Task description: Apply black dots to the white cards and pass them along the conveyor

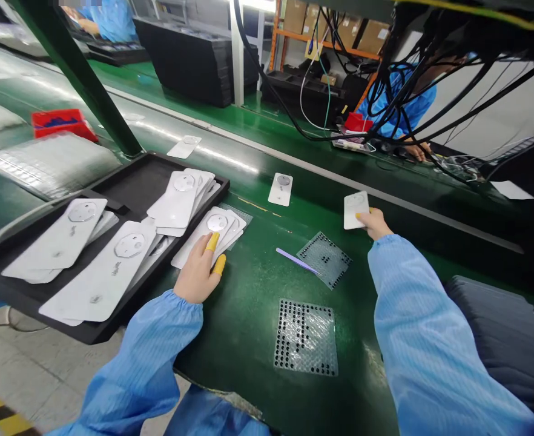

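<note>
My right hand (375, 224) pinches the near edge of a white rectangular panel (355, 210) over the far side of the green surface, a yellow cover on one fingertip. My left hand (200, 269) rests on a small fanned pile of white panels (194, 242) with round clear windows, its thumb apart from the fingers; yellow covers show on two digits. This pile lies against the right edge of a black tray (142, 158), which holds several more white panels (83, 233). Between my hands lie purple tweezers (294, 259), their tip on a clear sheet of small black dots (335, 257).
Nearer me lies another clear dotted sheet (310, 357). Single white panels (280, 195) sit on the belt ahead. Dark stacked trays (498, 327) stand at right, black cables (398, 103) hang above, and a green post (85, 85) rises at left. Co-workers in blue sleeves are across the line.
</note>
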### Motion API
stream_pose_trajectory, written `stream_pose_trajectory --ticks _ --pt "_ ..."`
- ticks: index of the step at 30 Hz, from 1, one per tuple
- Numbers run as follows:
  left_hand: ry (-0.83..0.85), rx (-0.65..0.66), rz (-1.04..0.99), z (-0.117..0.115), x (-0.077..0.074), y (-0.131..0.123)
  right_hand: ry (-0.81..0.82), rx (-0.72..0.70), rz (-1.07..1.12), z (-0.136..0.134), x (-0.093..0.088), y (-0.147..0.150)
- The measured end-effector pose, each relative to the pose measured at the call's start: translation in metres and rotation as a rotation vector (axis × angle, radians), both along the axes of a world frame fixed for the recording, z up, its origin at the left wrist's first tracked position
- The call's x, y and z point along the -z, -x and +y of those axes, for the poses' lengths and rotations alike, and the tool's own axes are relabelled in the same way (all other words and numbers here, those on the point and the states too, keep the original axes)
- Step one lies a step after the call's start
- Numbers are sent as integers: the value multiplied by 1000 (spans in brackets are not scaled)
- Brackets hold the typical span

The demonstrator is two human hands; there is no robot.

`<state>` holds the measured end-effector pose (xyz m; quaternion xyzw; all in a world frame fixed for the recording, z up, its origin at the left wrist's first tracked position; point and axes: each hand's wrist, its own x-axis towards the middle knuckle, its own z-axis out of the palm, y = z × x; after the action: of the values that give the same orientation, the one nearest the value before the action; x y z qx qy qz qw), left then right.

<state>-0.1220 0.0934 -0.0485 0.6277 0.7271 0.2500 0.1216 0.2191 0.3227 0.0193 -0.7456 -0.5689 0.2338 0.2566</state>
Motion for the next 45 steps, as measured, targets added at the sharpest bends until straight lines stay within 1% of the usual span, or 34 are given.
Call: stream_pose_trajectory --ticks 1,2,3,5,6,7,8,9,10,12,13,14,15,16,17,19,20,22,24,25,28,30,33,36,39,41,42,45 --pt "-28 14 -99 -4 -1 -12 14 -70 77 -15 -3 11" --pt "-59 26 -243 -7 -4 -26 36 -138 147 -34 -5 24" --pt "-92 38 -433 -9 -7 -41 56 -202 208 -57 -4 38" --pt "-136 52 -869 -11 -16 -71 106 -322 305 -110 0 63" --pt "-145 50 -1051 -11 -21 -82 158 -422 377 -139 3 72" --pt "-153 36 -1174 -11 -26 -90 223 -600 539 -167 6 78" --pt "-181 10 -1252 -11 -31 -94 250 -710 653 -195 9 79" --pt "-232 -27 -1284 -11 -34 -94 215 -746 654 -220 13 75" --pt "-304 -71 -1277 -13 -37 -89 135 -740 574 -241 18 68" --pt "-408 -165 -1195 -21 -39 -72 -66 -718 291 -273 34 46" --pt "-398 -224 -1146 -26 -39 -62 -147 -728 155 -284 44 35" --pt "-333 -282 -1095 -32 -38 -53 -209 -746 48 -292 56 25" --pt "-220 -323 -1047 -39 -36 -46 -257 -758 -24 -297 68 18" --pt "-88 -336 -1001 -45 -34 -42 -293 -762 -66 -301 79 14" --pt "37 -313 -957 -50 -31 -41 -325 -752 -80 -303 89 12" --pt "210 -191 -874 -57 -26 -51 -375 -704 -60 -305 99 14" --pt "267 -112 -848 -60 -24 -61 -392 -681 -39 -304 100 15" --pt "355 27 -841 -62 -19 -84 -428 -656 -10 -303 95 18" --pt "438 119 -907 -64 -16 -105 -454 -676 -19 -303 85 17" --pt "467 140 -963 -65 -15 -113 -457 -695 -28 -303 80 16" --pt "481 140 -1096 -67 -12 -126 -421 -713 5 -301 67 13" --pt "468 169 -1097 -70 -11 -128 -425 -691 74 -298 62 14" --pt "430 257 -1026 -72 -9 -128 -485 -729 149 -291 61 20" --pt "364 323 -930 -73 -6 -128 -507 -793 153 -288 68 25" --pt "257 386 -766 -75 0 -128 -525 -808 157 -289 76 28" --pt "218 428 -675 -74 5 -128 -517 -787 201 -290 80 31" --pt "218 441 -647 -74 7 -128 -488 -758 245 -290 81 33" --pt "292 445 -641 -71 10 -123 -341 -611 383 -287 84 38"
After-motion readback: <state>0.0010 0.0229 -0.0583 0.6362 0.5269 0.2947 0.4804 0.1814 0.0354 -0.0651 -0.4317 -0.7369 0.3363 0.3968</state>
